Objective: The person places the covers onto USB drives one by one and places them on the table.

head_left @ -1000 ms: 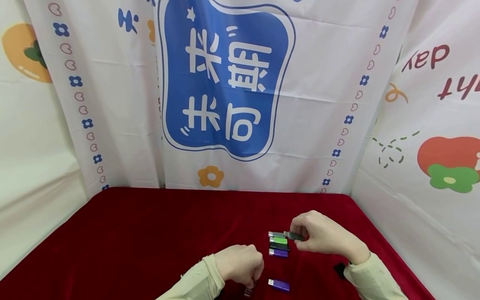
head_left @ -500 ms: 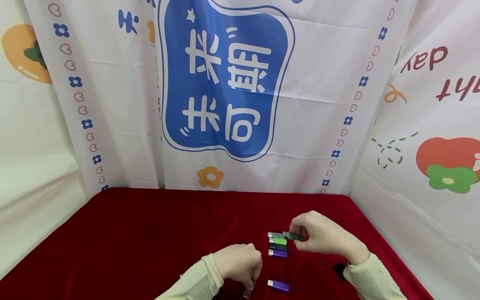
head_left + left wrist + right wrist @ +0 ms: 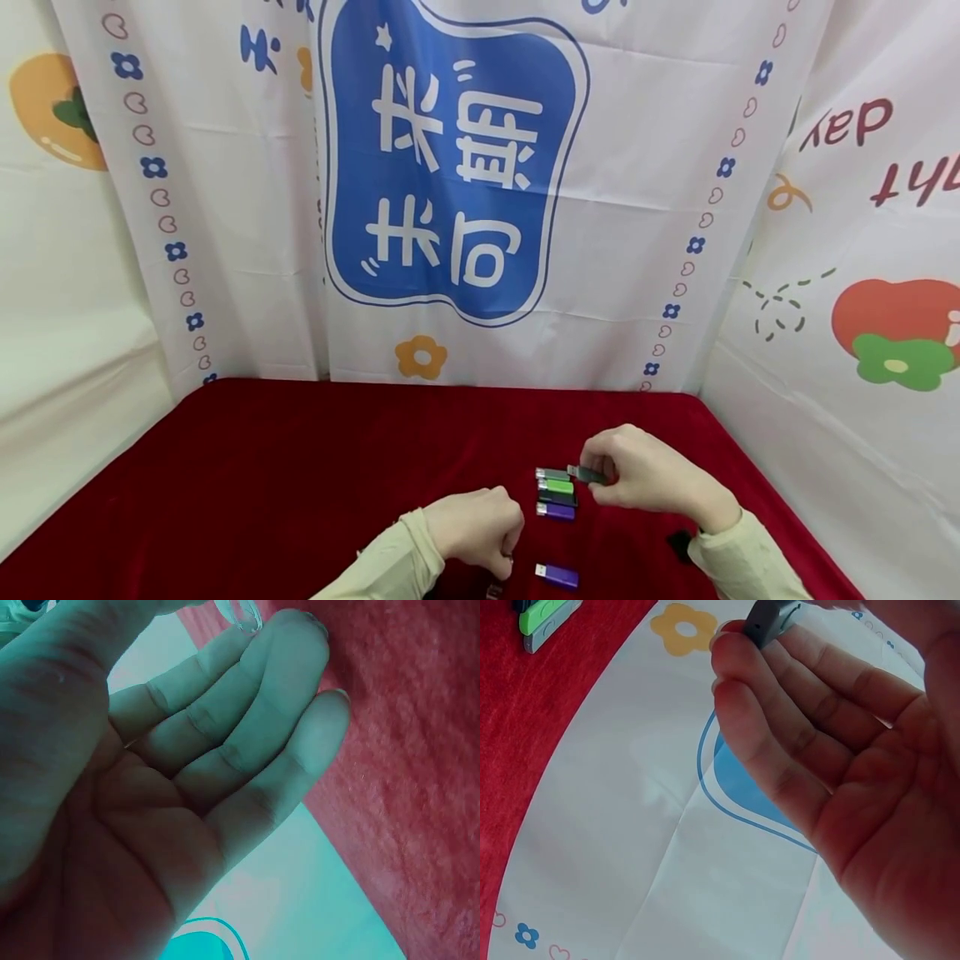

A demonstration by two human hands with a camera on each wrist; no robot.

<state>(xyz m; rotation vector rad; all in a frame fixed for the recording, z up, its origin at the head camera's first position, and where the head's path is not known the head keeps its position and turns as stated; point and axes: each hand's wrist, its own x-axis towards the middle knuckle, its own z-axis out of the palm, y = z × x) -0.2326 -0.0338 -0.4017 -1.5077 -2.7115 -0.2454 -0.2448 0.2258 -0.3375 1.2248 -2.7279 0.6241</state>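
In the head view my right hand (image 3: 645, 471) pinches a dark grey USB stick (image 3: 587, 474), its metal plug pointing left. The same stick (image 3: 767, 621) shows between thumb and fingertips in the right wrist view. Just left of it lie a grey-green USB stick (image 3: 551, 475), a green one (image 3: 556, 487), a black one (image 3: 557, 497) and a purple one (image 3: 556, 512), in a column. My left hand (image 3: 477, 527), lower down, pinches a small clear plastic piece (image 3: 241, 613); its kind is hard to tell. To its right lies another purple USB stick (image 3: 557, 576).
A dark red cloth (image 3: 300, 483) covers the table. A small black object (image 3: 680, 543) lies beside my right sleeve, partly hidden. Printed white curtains (image 3: 622, 250) hang behind the table and on both sides.
The head view has tilted up slightly. My left hand has shifted a little left with the clear piece; the right hand keeps its hold on the dark grey USB stick.
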